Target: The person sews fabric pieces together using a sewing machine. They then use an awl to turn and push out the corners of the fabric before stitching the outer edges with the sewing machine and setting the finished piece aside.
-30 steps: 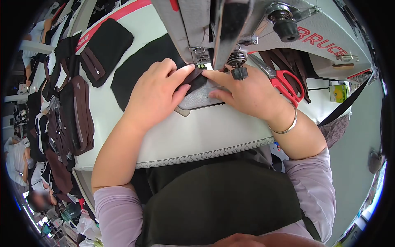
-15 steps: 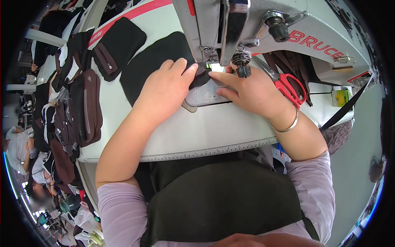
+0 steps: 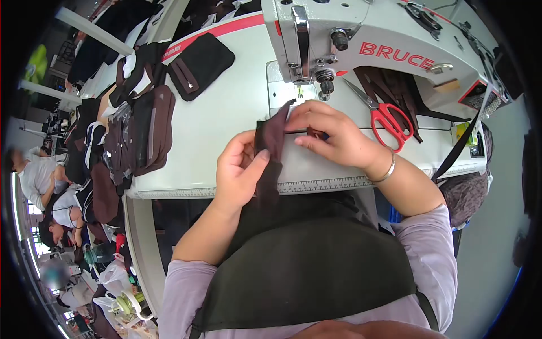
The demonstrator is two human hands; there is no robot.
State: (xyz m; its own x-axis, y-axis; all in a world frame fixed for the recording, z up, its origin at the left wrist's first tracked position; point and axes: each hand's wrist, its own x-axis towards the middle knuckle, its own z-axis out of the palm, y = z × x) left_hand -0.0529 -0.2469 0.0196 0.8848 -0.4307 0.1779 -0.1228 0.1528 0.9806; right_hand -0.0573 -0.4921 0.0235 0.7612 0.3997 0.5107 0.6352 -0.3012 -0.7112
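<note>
- The dark cloth piece (image 3: 272, 141) is between the two hands, in front of the sewing machine (image 3: 389, 39). Its narrow upper tip points towards the needle plate (image 3: 280, 93); its blurred lower end reaches past the worktop's (image 3: 209, 152) front edge.
- The left grip (image 3: 243, 169) pinches the cloth along its left side, the thumb pressed on the face and the fingers partly hidden.
- The right grip (image 3: 333, 133) has its fingertips at the cloth's upper right edge, the thumb standing apart from them. I cannot tell whether cloth is nipped between the fingers. A small dark and reddish item (image 3: 318, 134) lies within this hand, too hidden to name. A bangle (image 3: 386, 169) circles the wrist.
- The ruled strip (image 3: 327, 184) follows the front edge, passing close under both hands; the apron (image 3: 310, 271) is just beyond it.
- White surface stretches leftward from the left grip to the stacked brown pieces (image 3: 158, 130) and up to the black pouch (image 3: 206, 62).
- Right of the machine's needle area, the red-handled scissors (image 3: 389, 127) lie near the right grip, points angled up and left, narrowing the room there. Brown strips (image 3: 389, 93) lie beside them, under the machine's arm.
- At far left, people (image 3: 36, 178) sit among piled fabric.
</note>
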